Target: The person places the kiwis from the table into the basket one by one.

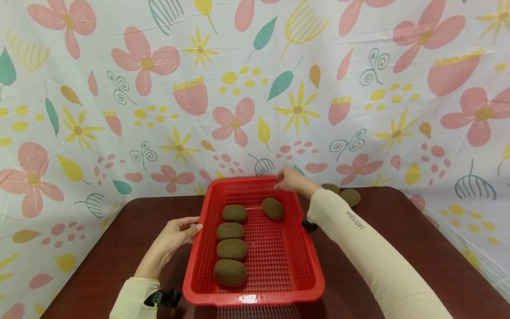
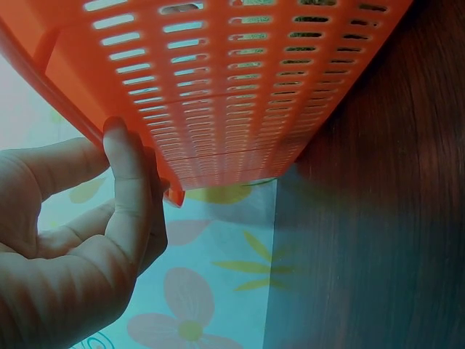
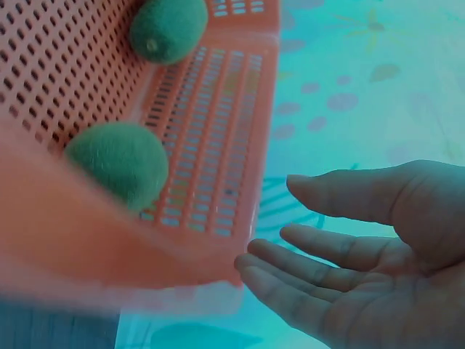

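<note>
A red plastic basket (image 1: 255,299) with slotted walls and a perforated floor holds several brown, fuzzy kiwis. Most of these line its left side, such as one kiwi (image 1: 230,272) near the front; a single kiwi (image 1: 272,208) lies at the back right. My left hand (image 1: 177,237) pinches the left rim; in the left wrist view, bent fingers (image 2: 127,182) meet the basket's edge. At the far right corner, my right hand (image 1: 292,180) has its fingers extended. Its fingertips are at the corner in the right wrist view, with nothing held; whether they touch it is unclear.
Behind my right forearm, more kiwis (image 1: 349,197) lie on the dark wooden table (image 1: 115,248). A white cloth (image 1: 255,88) with a flower print hangs along the table's back edge. Each wrist carries a black strap device (image 1: 163,298).
</note>
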`<state>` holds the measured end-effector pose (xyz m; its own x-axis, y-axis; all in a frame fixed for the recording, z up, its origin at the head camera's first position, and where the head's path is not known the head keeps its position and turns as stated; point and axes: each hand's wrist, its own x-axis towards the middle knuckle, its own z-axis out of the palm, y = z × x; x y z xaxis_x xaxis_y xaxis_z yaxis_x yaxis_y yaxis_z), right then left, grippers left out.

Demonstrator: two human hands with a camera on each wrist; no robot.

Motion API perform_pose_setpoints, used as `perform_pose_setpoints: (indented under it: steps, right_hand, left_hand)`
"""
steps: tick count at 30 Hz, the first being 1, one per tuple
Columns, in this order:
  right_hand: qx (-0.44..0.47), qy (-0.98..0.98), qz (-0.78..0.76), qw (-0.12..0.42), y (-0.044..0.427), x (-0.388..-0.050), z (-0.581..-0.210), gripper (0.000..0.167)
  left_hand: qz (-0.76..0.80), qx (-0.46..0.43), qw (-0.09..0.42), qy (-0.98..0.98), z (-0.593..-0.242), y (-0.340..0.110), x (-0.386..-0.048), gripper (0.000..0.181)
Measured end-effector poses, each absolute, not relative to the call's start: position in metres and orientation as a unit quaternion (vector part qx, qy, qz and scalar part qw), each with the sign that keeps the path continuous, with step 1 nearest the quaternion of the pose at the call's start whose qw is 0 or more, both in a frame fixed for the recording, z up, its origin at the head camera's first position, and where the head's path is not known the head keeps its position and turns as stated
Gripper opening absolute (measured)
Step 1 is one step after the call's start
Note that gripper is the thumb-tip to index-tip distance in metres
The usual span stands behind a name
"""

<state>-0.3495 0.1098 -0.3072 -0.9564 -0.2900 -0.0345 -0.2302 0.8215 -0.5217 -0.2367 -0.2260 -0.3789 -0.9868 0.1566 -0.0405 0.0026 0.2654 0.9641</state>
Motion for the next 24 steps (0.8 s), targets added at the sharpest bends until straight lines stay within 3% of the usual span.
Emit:
perform_pose_setpoints:
  steps: [18,24]
  right_hand:
    - [-0.19,0.898,-0.391,-0.065,0.216,-0.344,-0.325,0.035]
    - [-0.149,0.902,-0.395,-0.093,0.255,-0.343,-0.338,0.038]
  left_hand:
    - [0.603,0.054,0.063,0.794,-0.377,-0.225,-0.233,0.042]
    - [0.604,0.052,0.065,0.792,-0.378,-0.225,-0.235,0.041]
